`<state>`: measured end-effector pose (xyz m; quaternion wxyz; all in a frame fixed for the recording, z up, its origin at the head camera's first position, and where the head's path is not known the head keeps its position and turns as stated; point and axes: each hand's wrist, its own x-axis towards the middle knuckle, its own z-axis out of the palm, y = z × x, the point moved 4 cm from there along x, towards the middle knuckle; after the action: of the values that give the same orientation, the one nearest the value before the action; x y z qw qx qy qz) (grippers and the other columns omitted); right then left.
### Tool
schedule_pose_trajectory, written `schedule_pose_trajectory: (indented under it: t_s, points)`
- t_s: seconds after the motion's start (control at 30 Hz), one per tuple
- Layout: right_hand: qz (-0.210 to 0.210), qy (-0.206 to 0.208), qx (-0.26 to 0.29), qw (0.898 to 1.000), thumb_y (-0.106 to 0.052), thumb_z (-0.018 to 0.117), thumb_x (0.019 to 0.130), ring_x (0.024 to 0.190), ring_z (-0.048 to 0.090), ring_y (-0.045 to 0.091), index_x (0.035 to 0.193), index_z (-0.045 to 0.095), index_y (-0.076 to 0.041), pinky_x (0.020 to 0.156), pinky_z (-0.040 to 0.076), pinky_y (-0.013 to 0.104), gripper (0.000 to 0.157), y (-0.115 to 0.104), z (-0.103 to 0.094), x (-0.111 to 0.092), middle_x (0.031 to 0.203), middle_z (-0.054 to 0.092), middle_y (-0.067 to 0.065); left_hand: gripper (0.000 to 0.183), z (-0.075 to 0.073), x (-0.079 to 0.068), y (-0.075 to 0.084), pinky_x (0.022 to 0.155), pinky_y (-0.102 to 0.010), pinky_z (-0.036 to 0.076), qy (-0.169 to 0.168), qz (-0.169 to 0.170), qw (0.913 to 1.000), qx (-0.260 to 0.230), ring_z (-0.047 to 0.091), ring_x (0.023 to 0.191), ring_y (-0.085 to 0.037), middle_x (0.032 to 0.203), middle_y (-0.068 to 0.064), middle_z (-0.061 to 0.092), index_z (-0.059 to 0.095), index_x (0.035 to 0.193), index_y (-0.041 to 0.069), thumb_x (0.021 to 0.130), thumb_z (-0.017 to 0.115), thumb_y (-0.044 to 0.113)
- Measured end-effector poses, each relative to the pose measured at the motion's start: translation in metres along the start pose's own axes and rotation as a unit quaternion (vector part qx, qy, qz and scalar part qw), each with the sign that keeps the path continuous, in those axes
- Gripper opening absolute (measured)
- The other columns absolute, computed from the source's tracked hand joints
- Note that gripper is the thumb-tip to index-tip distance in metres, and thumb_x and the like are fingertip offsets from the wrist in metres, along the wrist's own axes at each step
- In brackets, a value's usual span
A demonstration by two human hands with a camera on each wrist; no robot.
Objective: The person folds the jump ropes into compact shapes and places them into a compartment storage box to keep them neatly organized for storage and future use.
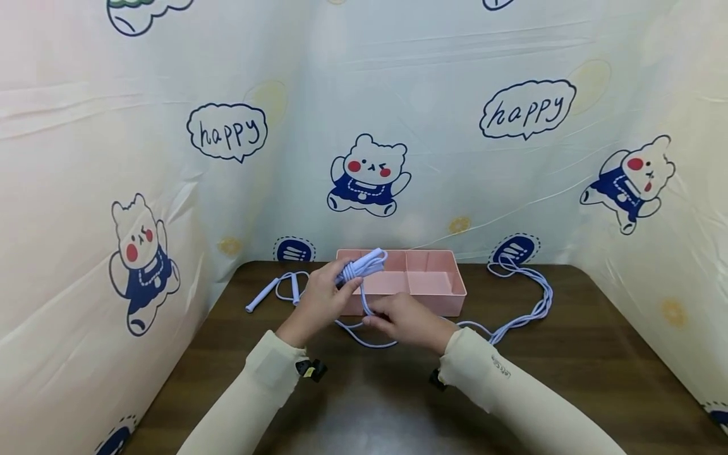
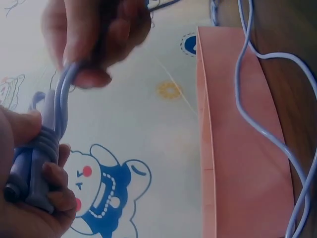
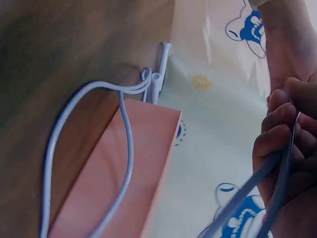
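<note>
My left hand (image 1: 320,297) grips a bundled light-blue jump rope (image 1: 364,264) above the front left of a pink box (image 1: 446,306). Several turns of cord wrap tightly round the middle of its handles (image 2: 42,168), which lie side by side in the palm. Just right of it, my right hand (image 1: 406,319) pinches doubled cord (image 2: 62,99) that leads off the bundle. In the right wrist view, two strands of cord (image 3: 242,198) run down and to the left from the fingers. Fingers partly hide the bundle.
A second light-blue jump rope lies on the dark wooden table (image 1: 364,404). Its handles (image 1: 263,295) are left of the box, its cord (image 1: 546,300) looped at the right and passing in front. A divider (image 1: 407,272) splits the box. Printed cloth (image 1: 364,82) hangs behind.
</note>
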<state>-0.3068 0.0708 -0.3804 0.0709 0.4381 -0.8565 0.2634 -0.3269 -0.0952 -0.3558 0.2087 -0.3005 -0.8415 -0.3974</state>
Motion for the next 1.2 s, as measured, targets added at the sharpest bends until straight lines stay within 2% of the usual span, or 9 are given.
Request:
schedule_pose_trajectory:
  t_s: [0.17,0.37,0.6,0.7,0.83,0.93,1.03,1.1,1.2]
  points:
    - [-0.046,-0.018,-0.08,0.996,-0.028,0.065,0.096,0.058,0.045,0.002,0.084,0.065,-0.017,0.056,0.04,0.016,0.016,-0.014,-0.005,-0.003,0.065,0.049,-0.014,0.04,0.0,0.001,-0.007,0.076,-0.035,0.055,0.01,-0.003,0.9997,0.022,0.06,0.089,-0.019,0.114,-0.011,0.063,0.057,0.13,0.006,0.093,0.068,0.018]
    - [-0.064,-0.01,-0.168,0.984,-0.024,0.063,0.096,0.063,0.048,0.004,0.092,0.066,-0.015,0.06,0.044,0.018,0.011,-0.02,-0.017,-0.007,0.075,0.056,-0.011,0.045,0.001,0.002,-0.008,0.077,-0.039,0.055,-0.033,-0.05,0.9979,0.022,0.06,0.087,-0.021,0.114,-0.011,0.062,0.05,0.131,0.009,0.092,0.07,0.019]
    - [-0.094,0.009,-0.266,0.959,-0.023,0.063,0.096,0.062,0.05,0.008,0.102,0.063,-0.013,0.06,0.046,0.021,0.012,-0.023,-0.038,-0.004,0.078,0.058,-0.006,0.034,0.001,0.006,-0.007,0.07,-0.029,0.054,-0.062,-0.061,0.9957,0.033,0.058,0.08,-0.018,0.105,-0.004,0.061,0.054,0.121,0.01,0.093,0.068,0.023]
    - [-0.101,0.004,-0.302,0.948,-0.022,0.064,0.095,0.063,0.049,0.009,0.104,0.06,-0.012,0.06,0.044,0.021,0.014,-0.024,-0.046,0.0,0.079,0.055,-0.004,0.032,0.002,0.007,-0.006,0.067,-0.028,0.052,-0.085,-0.055,0.9942,0.036,0.057,0.078,-0.017,0.1,-0.002,0.061,0.055,0.119,0.011,0.092,0.069,0.021]
    - [-0.114,-0.005,-0.335,0.935,-0.022,0.063,0.096,0.066,0.051,0.01,0.105,0.056,-0.01,0.061,0.046,0.022,0.017,-0.027,-0.054,0.007,0.086,0.057,0.0,0.032,0.005,0.01,-0.002,0.07,-0.028,0.053,-0.124,-0.045,0.9902,0.046,0.057,0.08,-0.015,0.1,0.0,0.061,0.056,0.117,0.012,0.091,0.071,0.02]
    - [-0.112,-0.011,-0.338,0.934,-0.021,0.066,0.094,0.068,0.053,0.01,0.107,0.054,-0.009,0.064,0.05,0.022,0.021,-0.028,-0.058,0.012,0.089,0.058,0.001,0.033,0.008,0.011,0.001,0.076,-0.03,0.054,-0.152,-0.031,0.9863,0.057,0.058,0.085,-0.014,0.103,0.001,0.061,0.056,0.117,0.013,0.09,0.072,0.022]
    - [-0.099,-0.009,-0.328,0.939,-0.019,0.07,0.091,0.069,0.053,0.009,0.106,0.055,-0.009,0.068,0.052,0.023,0.023,-0.025,-0.063,0.013,0.087,0.057,-0.001,0.034,0.011,0.012,0.007,0.079,-0.031,0.053,-0.173,0.0,0.983,0.061,0.059,0.088,-0.013,0.104,0.001,0.062,0.056,0.118,0.014,0.09,0.072,0.022]
    - [-0.09,0.002,-0.319,0.943,-0.02,0.069,0.092,0.068,0.053,0.008,0.104,0.056,-0.01,0.068,0.052,0.023,0.021,-0.021,-0.066,0.014,0.084,0.055,-0.002,0.035,0.012,0.012,0.011,0.079,-0.03,0.052,-0.182,0.014,0.9816,0.054,0.059,0.088,-0.011,0.105,0.001,0.062,0.056,0.119,0.013,0.09,0.072,0.023]
    - [-0.084,0.028,-0.303,0.949,-0.022,0.062,0.097,0.069,0.053,0.009,0.101,0.058,-0.012,0.069,0.051,0.023,0.012,-0.016,-0.07,0.014,0.083,0.054,-0.004,0.036,0.012,0.011,0.016,0.076,-0.026,0.052,-0.185,0.015,0.9822,0.031,0.059,0.086,-0.009,0.105,0.004,0.062,0.056,0.12,0.015,0.089,0.073,0.026]
